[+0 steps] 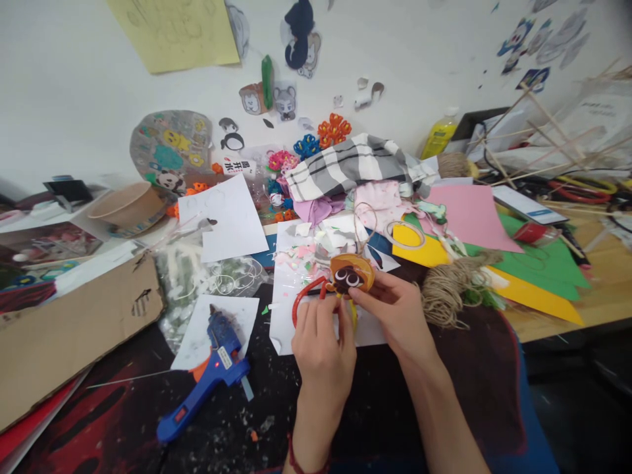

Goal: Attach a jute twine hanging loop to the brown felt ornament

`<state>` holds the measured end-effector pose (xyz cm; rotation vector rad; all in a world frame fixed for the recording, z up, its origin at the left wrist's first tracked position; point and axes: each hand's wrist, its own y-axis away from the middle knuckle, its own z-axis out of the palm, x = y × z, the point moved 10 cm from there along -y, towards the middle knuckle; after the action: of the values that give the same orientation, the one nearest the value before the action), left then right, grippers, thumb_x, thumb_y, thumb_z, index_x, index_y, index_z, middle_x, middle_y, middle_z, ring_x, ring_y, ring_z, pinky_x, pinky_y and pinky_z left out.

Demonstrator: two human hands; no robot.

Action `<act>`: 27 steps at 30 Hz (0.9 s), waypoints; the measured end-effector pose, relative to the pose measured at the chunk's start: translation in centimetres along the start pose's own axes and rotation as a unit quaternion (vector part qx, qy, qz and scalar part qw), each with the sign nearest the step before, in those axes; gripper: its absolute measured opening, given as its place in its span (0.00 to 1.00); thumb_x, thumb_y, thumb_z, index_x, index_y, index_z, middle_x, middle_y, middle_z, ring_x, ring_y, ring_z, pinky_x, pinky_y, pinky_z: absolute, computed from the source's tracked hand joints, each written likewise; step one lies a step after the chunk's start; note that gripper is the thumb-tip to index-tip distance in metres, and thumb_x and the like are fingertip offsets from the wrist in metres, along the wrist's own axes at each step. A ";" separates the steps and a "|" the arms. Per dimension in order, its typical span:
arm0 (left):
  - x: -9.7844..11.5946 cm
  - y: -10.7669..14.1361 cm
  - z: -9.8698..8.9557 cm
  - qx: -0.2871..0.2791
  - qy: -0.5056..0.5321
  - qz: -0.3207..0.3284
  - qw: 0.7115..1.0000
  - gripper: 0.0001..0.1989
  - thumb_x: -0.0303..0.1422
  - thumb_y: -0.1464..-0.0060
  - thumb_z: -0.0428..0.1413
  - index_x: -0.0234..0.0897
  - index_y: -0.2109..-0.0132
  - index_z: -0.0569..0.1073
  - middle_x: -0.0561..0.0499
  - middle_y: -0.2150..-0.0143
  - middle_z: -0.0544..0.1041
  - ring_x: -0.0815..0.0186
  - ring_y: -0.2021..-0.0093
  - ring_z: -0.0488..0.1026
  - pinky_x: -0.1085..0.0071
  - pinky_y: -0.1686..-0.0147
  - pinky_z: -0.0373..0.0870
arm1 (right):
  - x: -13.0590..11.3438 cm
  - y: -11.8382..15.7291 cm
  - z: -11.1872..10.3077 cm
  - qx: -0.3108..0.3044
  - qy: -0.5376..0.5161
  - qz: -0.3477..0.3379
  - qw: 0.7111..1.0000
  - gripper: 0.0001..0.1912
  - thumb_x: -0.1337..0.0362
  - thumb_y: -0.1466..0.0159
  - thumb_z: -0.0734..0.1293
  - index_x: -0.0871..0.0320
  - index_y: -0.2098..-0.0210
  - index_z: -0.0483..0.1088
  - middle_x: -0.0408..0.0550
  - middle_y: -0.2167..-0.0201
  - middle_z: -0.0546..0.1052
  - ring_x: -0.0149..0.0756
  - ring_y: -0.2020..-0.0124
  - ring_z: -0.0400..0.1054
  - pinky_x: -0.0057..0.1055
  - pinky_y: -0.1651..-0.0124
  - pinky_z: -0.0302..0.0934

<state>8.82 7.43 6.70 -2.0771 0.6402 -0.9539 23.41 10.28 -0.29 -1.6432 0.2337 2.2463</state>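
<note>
In the middle of the head view is a small round orange-brown cartoon cutout (364,266) with large white eyes on a dark face. My right hand (402,316) pinches it at its right and lower edge, thumb on the front. My left hand (322,345) is closed at its lower left, fingers bent in; its fingertips touch the cutout's bottom edge. Just behind the left hand shows a red loop-shaped handle (297,304), partly hidden. Under both hands lies a white sheet (282,322) strewn with paper scraps (316,245).
A blue glue gun (217,372) with a lit red light lies on white paper at left, near cardboard (83,329). Right of my hands are twine (447,293) and coloured paper (476,214). Behind lies checked cloth (353,168); a phone (528,204) rests at right.
</note>
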 end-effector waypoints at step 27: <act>-0.5 0.0 -0.5 0.017 -0.022 -0.032 0.999 0.05 0.22 0.41 0.58 0.35 0.63 0.71 0.52 0.72 0.74 0.68 0.70 0.72 0.73 0.68 0.67 | 1.5 0.0 0.8 -0.056 0.020 0.053 0.997 0.19 0.60 0.47 0.79 0.54 0.56 0.79 0.47 0.60 0.84 0.38 0.62 0.78 0.31 0.58 0.74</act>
<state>8.13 7.57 6.75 -2.0923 0.5345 -0.9464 22.24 10.81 -1.44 -1.7743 0.2130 2.3457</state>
